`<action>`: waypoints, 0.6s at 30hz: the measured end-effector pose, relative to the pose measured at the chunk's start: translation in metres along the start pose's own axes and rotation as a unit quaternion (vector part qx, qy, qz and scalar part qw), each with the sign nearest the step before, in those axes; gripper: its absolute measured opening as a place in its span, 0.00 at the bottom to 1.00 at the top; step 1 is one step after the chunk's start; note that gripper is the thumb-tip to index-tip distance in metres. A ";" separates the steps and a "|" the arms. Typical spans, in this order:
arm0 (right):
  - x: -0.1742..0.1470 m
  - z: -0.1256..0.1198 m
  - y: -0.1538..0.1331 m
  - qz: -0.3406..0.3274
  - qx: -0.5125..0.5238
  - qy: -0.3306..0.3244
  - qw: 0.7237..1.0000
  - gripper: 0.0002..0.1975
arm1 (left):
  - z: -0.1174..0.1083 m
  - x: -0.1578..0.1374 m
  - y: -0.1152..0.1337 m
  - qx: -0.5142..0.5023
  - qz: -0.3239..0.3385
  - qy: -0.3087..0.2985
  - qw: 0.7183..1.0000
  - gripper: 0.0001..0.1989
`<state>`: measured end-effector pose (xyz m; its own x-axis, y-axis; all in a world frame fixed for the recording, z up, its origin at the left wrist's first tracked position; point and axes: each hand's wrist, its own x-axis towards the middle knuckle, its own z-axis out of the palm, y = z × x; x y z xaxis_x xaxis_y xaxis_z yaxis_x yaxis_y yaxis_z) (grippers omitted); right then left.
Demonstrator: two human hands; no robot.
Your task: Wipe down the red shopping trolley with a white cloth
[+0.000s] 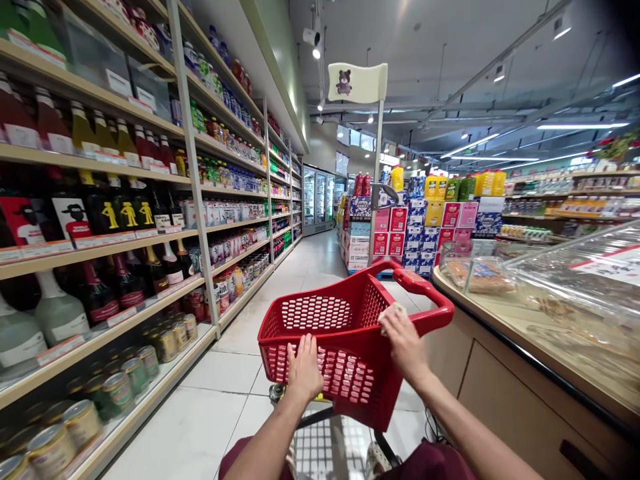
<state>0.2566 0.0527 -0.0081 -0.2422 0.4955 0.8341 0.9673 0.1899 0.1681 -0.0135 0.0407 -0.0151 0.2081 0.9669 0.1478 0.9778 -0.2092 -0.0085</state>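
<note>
A red plastic shopping cart point(345, 333) stands side-on in front of me, its basket pierced with rows of holes. My left hand point(306, 367) lies against the near side wall of the basket, fingers stretched out toward its rim and holding nothing. At the rim near the handle end, my right hand point(403, 339) presses a crumpled whitish cloth point(393, 312) against the red plastic. The cart's red handle point(425, 293) curves away to the right of that hand. From the cart rises a pole with a cream sign point(357, 83) bearing a bear picture.
Shelves of bottles and cans point(120, 233) line the left side. On the right is a display counter point(540, 313) with clear covers. Stacked drink cartons point(395, 230) stand beyond the cart, and glass-door fridges point(317, 197) farther back. White floor tiles point(220, 380) run along the aisle.
</note>
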 end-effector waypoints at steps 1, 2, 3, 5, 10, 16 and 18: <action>0.000 0.002 -0.006 -0.040 0.019 -0.013 0.999 0.23 | -0.001 -0.001 0.001 -0.001 0.003 -0.003 1.000 0.39; -0.001 0.004 -0.009 -0.067 0.030 -0.025 0.997 0.24 | -0.003 -0.001 0.002 -0.004 0.006 -0.007 1.000 0.39; 0.000 0.004 -0.010 -0.074 0.030 -0.032 0.996 0.25 | -0.004 -0.002 0.003 -0.009 0.009 -0.009 1.000 0.39; 0.001 0.004 -0.009 -0.026 0.006 -0.031 0.999 0.25 | -0.008 -0.005 0.006 -0.020 0.011 -0.009 1.000 0.39; -0.003 0.011 -0.036 0.003 0.014 -0.014 1.000 0.22 | -0.011 -0.013 0.013 -0.036 0.012 0.001 0.999 0.40; 0.000 0.021 -0.051 -0.038 0.048 0.000 0.998 0.25 | 0.000 -0.015 0.000 -0.045 -0.024 0.000 0.999 0.40; 0.004 0.024 -0.055 0.011 0.043 0.006 0.999 0.25 | 0.002 -0.014 -0.006 -0.037 -0.039 -0.008 0.999 0.41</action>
<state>0.2009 0.0647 -0.0270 -0.2188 0.4900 0.8438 0.9625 0.2505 0.1041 -0.0221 0.0283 -0.0191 0.1318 0.9828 0.1291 0.9870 -0.1422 0.0753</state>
